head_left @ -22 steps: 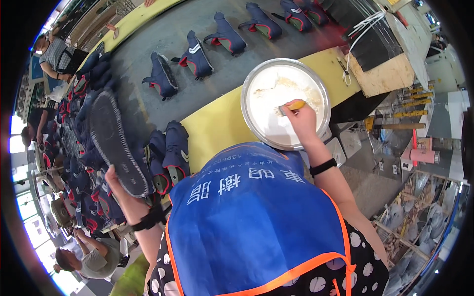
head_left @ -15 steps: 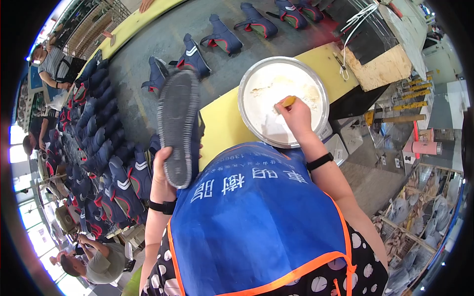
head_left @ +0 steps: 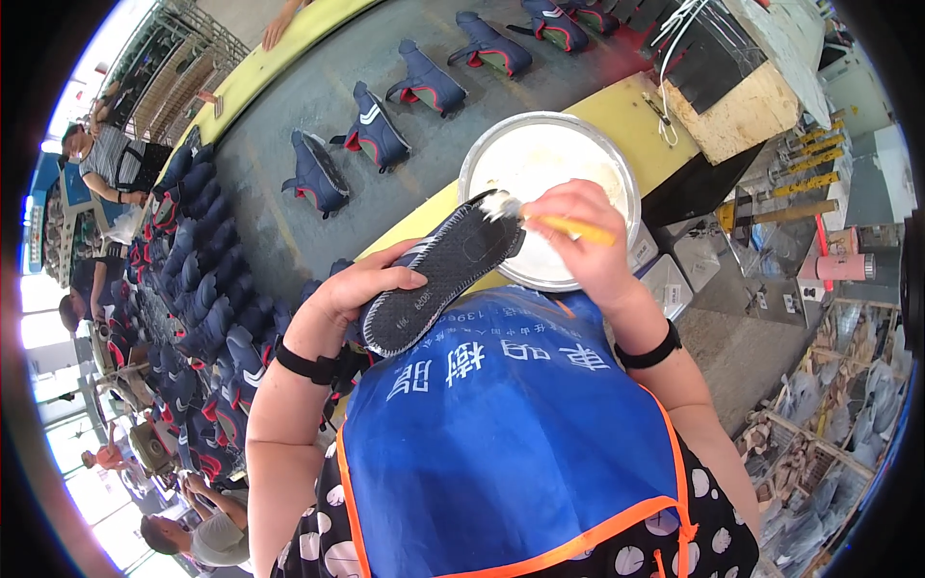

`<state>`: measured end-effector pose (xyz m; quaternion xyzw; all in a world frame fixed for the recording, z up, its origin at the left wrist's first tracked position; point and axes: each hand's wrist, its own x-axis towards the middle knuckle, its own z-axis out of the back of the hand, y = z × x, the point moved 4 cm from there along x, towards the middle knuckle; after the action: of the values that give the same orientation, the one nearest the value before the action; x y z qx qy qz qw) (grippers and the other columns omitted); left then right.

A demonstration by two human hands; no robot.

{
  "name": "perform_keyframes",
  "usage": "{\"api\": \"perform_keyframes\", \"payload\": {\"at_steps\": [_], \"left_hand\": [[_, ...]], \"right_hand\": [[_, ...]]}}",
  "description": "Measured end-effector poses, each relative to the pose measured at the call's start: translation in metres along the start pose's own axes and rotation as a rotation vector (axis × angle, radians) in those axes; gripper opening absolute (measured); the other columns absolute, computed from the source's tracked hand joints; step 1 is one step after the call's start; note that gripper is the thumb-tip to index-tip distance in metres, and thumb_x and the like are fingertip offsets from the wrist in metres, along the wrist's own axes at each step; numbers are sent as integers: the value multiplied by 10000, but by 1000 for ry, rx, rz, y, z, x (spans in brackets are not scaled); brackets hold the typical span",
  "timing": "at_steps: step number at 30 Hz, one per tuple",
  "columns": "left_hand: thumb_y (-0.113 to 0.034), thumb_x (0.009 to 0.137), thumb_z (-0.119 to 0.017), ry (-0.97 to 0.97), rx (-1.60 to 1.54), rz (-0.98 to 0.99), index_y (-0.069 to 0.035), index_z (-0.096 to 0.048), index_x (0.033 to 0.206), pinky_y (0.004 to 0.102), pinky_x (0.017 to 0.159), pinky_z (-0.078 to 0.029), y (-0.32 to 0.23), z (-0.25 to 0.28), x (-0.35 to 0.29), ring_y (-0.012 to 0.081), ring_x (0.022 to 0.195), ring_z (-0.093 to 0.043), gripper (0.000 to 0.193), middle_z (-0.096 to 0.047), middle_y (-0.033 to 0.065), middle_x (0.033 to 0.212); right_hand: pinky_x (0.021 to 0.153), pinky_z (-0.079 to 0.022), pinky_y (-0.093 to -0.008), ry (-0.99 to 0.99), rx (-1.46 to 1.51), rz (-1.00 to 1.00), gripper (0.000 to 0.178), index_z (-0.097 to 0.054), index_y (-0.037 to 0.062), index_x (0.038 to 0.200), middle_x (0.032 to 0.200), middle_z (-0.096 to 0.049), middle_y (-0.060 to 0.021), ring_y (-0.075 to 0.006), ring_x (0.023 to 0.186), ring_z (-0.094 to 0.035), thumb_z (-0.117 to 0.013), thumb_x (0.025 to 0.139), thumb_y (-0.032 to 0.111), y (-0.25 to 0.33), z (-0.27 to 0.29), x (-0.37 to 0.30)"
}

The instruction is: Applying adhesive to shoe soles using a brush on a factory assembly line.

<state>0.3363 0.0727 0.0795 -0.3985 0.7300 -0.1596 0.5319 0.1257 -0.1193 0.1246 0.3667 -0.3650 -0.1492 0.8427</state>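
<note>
My left hand point(head_left: 358, 287) is closed around a dark navy shoe upper point(head_left: 438, 275), thumb across its black stitched underside, which faces up. The shoe slants up and right, its far end over the near-left rim of a round metal basin point(head_left: 463, 188). White paste point(head_left: 540, 154) fills the basin. In my right hand point(head_left: 590, 246) is a brush with a yellow handle point(head_left: 574, 229). Its white-coated bristles touch the far end of the underside.
Several navy uppers with red trim point(head_left: 378, 130) stand on the grey conveyor belt point(head_left: 279, 106) ahead. More uppers point(head_left: 202, 279) are heaped at left. A yellow ledge point(head_left: 631, 120) borders the belt. Other people point(head_left: 120, 159) are at far left. Wire racks point(head_left: 819, 433) stand at right.
My left hand has swung the shoe rightward and tilted it toward the basin. My right hand has lifted the brush from the paste onto the shoe's underside.
</note>
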Motion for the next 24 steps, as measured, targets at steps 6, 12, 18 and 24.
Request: {"api": "perform_keyframes", "payload": {"at_steps": [6, 12, 18, 24], "left_hand": [[-192, 860, -682, 54, 9, -14, 1, -421, 1503, 312, 984, -518, -4, -6, 1, 175, 1135, -637, 720, -618, 139, 1317], [-221, 843, -688, 151, -272, -56, 31, -354, 1532, 314, 1037, -493, 22, -2, -3, 205, 1207, -620, 806, -570, 175, 1408], [-239, 830, -695, 171, -289, -31, 61, -329, 1532, 322, 1075, -465, 16, -9, -10, 216, 1255, -591, 847, -541, 183, 1444], [-224, 789, -701, 141, -296, -86, 54, -337, 1532, 341, 1081, -468, 26, -1, -12, 247, 1269, -585, 873, -543, 194, 1437]], "right_hand": [[1035, -344, -394, 141, -45, 72, 187, -759, 182, 985, 924, -701, 31, -144, 942, -649, -817, 808, 172, 9, -12, 4], [779, -494, -303, -61, 108, -252, 89, -755, 82, 873, 849, -704, -44, -209, 797, -674, -806, 802, 66, -35, 2, -1], [786, -505, -331, 47, 70, 156, 215, -759, 104, 962, 884, -692, -47, -225, 856, -654, -837, 763, 76, 18, -22, 13], [709, -519, -295, -102, 27, -159, 79, -698, 39, 891, 852, -673, -82, -202, 785, -683, -768, 856, 37, -23, -13, -1]]}}
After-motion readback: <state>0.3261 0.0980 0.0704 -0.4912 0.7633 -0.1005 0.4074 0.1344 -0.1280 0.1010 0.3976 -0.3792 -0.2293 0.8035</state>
